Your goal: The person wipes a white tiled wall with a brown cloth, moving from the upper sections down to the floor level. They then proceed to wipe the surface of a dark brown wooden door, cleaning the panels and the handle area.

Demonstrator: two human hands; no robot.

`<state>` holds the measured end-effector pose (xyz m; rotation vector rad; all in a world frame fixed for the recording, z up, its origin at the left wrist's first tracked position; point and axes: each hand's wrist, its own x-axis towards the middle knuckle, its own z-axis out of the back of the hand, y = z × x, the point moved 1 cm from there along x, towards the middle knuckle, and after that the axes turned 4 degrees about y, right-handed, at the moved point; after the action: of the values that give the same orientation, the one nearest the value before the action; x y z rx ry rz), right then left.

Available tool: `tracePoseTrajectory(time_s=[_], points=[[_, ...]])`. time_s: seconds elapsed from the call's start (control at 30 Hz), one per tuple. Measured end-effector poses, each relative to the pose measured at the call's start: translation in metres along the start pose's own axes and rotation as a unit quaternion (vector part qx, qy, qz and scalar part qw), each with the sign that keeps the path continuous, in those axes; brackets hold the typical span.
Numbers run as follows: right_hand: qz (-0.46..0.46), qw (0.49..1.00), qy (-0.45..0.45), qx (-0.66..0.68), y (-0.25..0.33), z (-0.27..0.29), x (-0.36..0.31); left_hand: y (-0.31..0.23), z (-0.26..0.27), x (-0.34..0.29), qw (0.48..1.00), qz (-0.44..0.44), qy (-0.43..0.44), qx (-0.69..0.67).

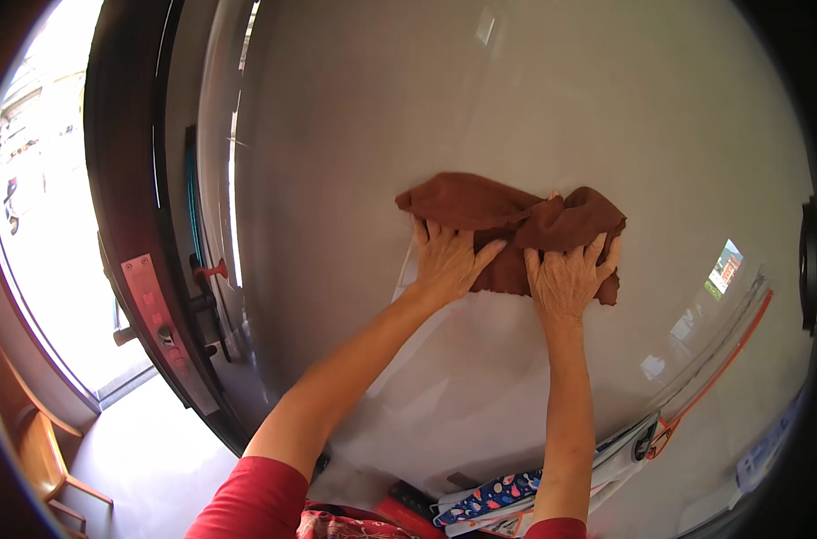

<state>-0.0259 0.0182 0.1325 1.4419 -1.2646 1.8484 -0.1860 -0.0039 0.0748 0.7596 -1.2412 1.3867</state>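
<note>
So the brown cloth (467, 199) was bunched up and twisted in the middle, lying against a glossy grey surface (534, 81). Left hand (446, 259) was on its lower left part, right hand (566, 278) on the lower right, with most of the cloth beyond the fingers and a strip showing between the hands. Both were spread out, thumbs apart from the fingers, some fingertips lost under the folds. Container-wise, a navy patterned thing (494, 499) near the right forearm was maybe a bag, couldn't see inside it tbh.
</note>
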Motion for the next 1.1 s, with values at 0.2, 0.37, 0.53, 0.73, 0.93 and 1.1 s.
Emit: tracePoseTrajectory(time_s=[0.2,0.37,0.53,0.73,0.93,1.1], points=[[0.053,0.993,0.105,0.011,0.017,0.011,-0.046,0.009,0.005,-0.039,0.993,-0.011,0.091,-0.081],[0.037,0.992,0.119,0.006,0.029,-0.003,-0.096,0.027,-0.019,-0.104,0.991,0.017,0.135,-0.014],[0.034,0.988,0.153,0.004,0.025,-0.022,-0.167,0.026,-0.049,-0.145,0.981,0.033,0.183,-0.052],[0.003,0.992,0.124,0.013,0.013,-0.062,-0.189,0.031,-0.092,-0.137,0.977,0.067,0.167,-0.119],[0.001,0.991,0.128,0.024,0.017,-0.100,-0.146,0.068,-0.143,-0.106,0.991,-0.013,0.136,0.009],[0.040,0.994,0.092,0.041,0.012,-0.159,-0.104,0.083,-0.163,-0.046,0.986,0.103,0.128,-0.035]])
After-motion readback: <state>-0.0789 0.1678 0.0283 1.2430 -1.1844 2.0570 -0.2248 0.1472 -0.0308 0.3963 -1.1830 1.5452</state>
